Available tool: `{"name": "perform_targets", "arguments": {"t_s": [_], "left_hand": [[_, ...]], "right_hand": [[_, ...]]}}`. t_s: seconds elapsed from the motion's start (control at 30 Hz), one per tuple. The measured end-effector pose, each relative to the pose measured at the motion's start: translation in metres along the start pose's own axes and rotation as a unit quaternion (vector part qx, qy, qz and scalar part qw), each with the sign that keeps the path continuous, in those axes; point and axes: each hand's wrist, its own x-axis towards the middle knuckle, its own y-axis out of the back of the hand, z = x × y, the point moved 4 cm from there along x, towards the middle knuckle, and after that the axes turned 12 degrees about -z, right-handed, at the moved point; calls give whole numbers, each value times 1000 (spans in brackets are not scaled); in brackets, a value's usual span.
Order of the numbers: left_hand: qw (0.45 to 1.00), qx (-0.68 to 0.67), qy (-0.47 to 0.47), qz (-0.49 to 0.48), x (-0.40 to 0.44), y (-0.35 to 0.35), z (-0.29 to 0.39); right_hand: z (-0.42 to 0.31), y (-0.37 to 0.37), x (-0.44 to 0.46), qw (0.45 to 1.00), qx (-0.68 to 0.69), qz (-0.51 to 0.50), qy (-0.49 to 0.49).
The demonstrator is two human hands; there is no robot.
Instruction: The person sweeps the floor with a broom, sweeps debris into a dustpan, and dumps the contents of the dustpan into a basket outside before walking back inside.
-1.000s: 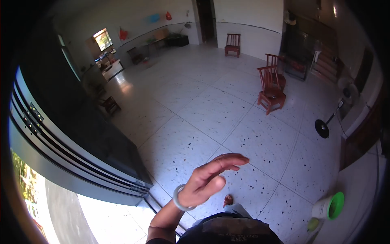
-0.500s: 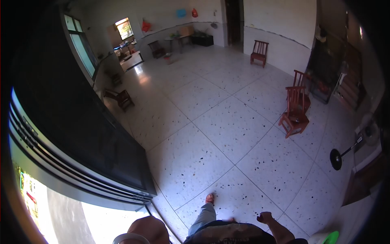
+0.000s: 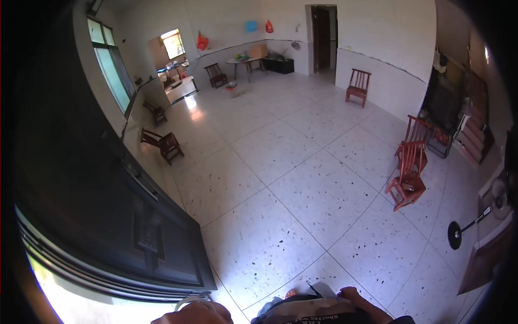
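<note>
My right hand (image 3: 349,294) hangs at the bottom, close to my dark printed shirt (image 3: 318,312). Its fingers look curled, and nothing shows in them. At the bottom left, a skin-toned shape (image 3: 197,315) with a pale band (image 3: 204,302) appears to be part of my left arm or hand. Its fingers cannot be made out, nor what they touch. The lower edge of the dark door (image 3: 162,232) lies just beyond it. One foot (image 3: 291,293) in a reddish shoe shows on the speckled tile floor (image 3: 280,216).
Red wooden chairs (image 3: 407,183) stand at the right, with another chair (image 3: 358,87) by the far wall. Dark wooden chairs (image 3: 164,144) line the left. A fan (image 3: 456,235) stands at far right. A table (image 3: 245,60) is at the back, near a doorway (image 3: 324,40).
My view has tilted up and the room appears lower in frame. My right hand has drawn in toward my body. The outstretched leg is now mostly hidden, and more of the door's face shows.
</note>
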Motion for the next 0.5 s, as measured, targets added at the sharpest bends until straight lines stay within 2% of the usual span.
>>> {"name": "perform_targets", "arguments": {"t_s": [0.03,0.17,0.2,0.23,0.27,0.3,0.33,0.37,0.47,0.5], "left_hand": [[1000,-7,-1,-5,-1,15,-11],[998,-42,-54,-3,3,61,-65],[998,-57,-28,-32,2,73,-78],[996,-69,-1,-61,2,85,-92],[992,-80,26,-90,1,98,-106],[990,-73,37,-113,1,111,-123],[987,-65,49,-136,-1,124,-142],[985,-11,80,-149,-5,140,-159],[971,134,136,-146,9,196,-205],[983,132,99,-83,15,213,-218]], "right_hand": [[-5,14,0,999,21,33,22],[6,36,18,999,27,-22,-39],[22,29,29,995,70,-32,-68],[40,11,39,972,201,-40,-117],[73,-31,54,897,406,-29,-174],[104,-88,77,734,639,24,-228],[130,-123,95,618,737,68,-266],[133,-114,96,614,729,58,-296],[139,-46,118,707,631,-21,-318],[143,-20,131,743,593,-41,-309]]}}
